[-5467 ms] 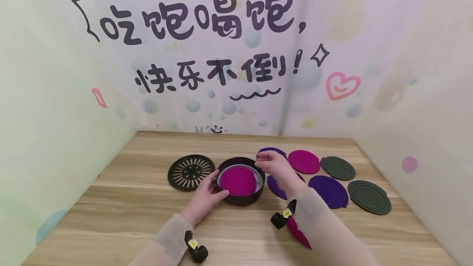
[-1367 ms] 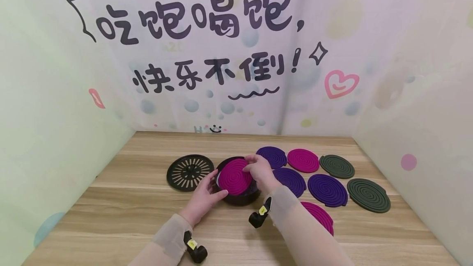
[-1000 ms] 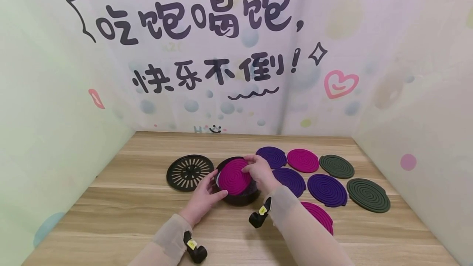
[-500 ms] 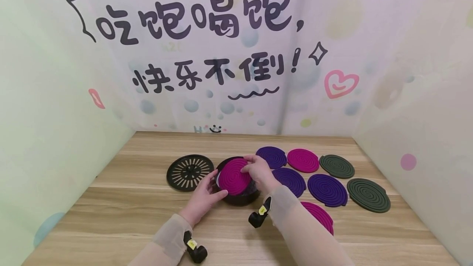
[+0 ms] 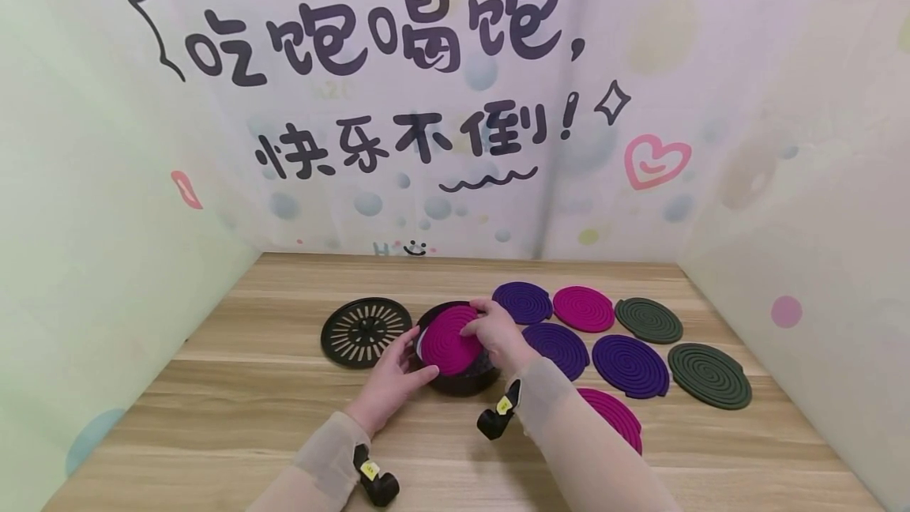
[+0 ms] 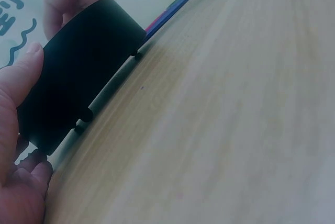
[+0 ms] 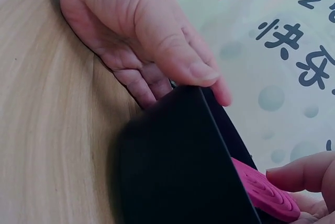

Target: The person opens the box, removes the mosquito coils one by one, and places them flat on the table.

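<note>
Magenta ridged spiral coil point(image 5: 449, 336) pinched by right hand point(image 5: 494, 333); left hand point(image 5: 392, 378) grips round black holder point(image 5: 465, 379).

My left hand point(image 5: 394, 376) lies low in front of me, palm turned inward, the thumb stretched forward and the fingers cupped in a loose curve with their tips pressed against a wall. From the left wrist view my thumb point(image 6: 15, 90) runs flat along that wall while the fingertips tuck in below it. My right hand point(image 5: 498, 332) reaches in from the right, wrist raised a little, knuckles up, fingers bent downward and pinching with the thumb. In the right wrist view one bent finger point(image 7: 303, 174) of it shows at the lower edge. Both forearms come forward in sheer beige sleeves, a small black camera strapped under each wrist.
</note>
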Demonstrator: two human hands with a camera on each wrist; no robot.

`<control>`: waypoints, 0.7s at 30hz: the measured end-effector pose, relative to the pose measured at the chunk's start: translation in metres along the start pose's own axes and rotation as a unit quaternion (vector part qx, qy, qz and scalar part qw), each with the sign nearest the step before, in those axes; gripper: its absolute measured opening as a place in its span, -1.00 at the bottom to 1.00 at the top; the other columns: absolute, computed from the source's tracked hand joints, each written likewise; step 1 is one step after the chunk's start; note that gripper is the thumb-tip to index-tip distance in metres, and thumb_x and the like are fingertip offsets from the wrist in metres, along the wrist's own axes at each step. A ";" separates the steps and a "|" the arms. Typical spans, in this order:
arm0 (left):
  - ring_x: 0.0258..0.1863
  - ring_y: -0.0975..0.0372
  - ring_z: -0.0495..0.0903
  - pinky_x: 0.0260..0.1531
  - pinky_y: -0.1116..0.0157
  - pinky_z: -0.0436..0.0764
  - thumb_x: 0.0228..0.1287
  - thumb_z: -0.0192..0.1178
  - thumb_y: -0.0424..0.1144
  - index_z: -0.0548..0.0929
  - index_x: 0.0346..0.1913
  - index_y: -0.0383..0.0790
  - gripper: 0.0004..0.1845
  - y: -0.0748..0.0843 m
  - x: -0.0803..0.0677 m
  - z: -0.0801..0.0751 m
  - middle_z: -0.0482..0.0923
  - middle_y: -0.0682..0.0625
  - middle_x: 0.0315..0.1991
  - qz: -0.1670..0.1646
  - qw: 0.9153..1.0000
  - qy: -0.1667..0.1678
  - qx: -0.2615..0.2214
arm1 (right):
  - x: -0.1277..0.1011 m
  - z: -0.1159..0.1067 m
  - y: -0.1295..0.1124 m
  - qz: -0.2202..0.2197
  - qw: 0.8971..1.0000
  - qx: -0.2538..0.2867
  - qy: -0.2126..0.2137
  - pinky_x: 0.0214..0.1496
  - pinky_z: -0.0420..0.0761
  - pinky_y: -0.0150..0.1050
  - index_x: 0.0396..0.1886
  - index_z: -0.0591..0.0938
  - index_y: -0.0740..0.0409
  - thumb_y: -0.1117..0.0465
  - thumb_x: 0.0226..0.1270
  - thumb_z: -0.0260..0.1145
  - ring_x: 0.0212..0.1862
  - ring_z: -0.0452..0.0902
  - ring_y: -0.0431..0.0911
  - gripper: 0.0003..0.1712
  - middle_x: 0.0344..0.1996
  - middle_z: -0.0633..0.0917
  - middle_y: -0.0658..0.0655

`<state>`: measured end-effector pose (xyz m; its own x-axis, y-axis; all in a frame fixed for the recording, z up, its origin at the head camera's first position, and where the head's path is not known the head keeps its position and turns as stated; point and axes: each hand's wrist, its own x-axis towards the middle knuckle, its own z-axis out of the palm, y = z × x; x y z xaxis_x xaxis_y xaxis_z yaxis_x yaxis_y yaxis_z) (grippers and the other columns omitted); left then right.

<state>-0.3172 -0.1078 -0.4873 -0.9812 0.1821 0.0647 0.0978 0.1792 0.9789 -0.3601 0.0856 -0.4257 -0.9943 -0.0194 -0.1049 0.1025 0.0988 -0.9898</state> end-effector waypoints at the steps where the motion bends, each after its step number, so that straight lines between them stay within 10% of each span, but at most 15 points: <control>1: 0.40 -0.09 0.16 0.35 -0.01 0.21 0.13 0.41 -0.13 0.17 0.47 -0.11 -0.12 0.000 0.000 0.000 0.10 -0.24 0.44 0.001 1.000 0.000 0.000 | 0.000 0.000 0.000 0.002 1.000 -0.001 -0.002 -0.21 0.59 -0.31 0.28 0.39 0.37 0.61 -0.02 0.25 -0.14 0.49 -0.03 -0.26 -0.06 0.55 0.30; 21: 0.39 -0.12 0.18 0.34 0.00 0.23 0.12 0.41 -0.16 0.15 0.47 -0.18 -0.10 -0.001 0.001 0.000 0.12 -0.28 0.42 0.011 1.000 -0.004 -0.019 | -0.003 -0.011 -0.007 0.008 0.999 0.040 0.001 -0.25 0.59 -0.35 0.26 0.44 0.32 0.64 0.01 0.22 -0.10 0.50 -0.02 -0.29 0.07 0.51 0.34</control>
<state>-0.3184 -0.1075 -0.4881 -0.9776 0.1924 0.0848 0.1126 0.1386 0.9839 -0.3584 0.0962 -0.4173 -0.9925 -0.0175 -0.1206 0.1203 0.0199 -0.9925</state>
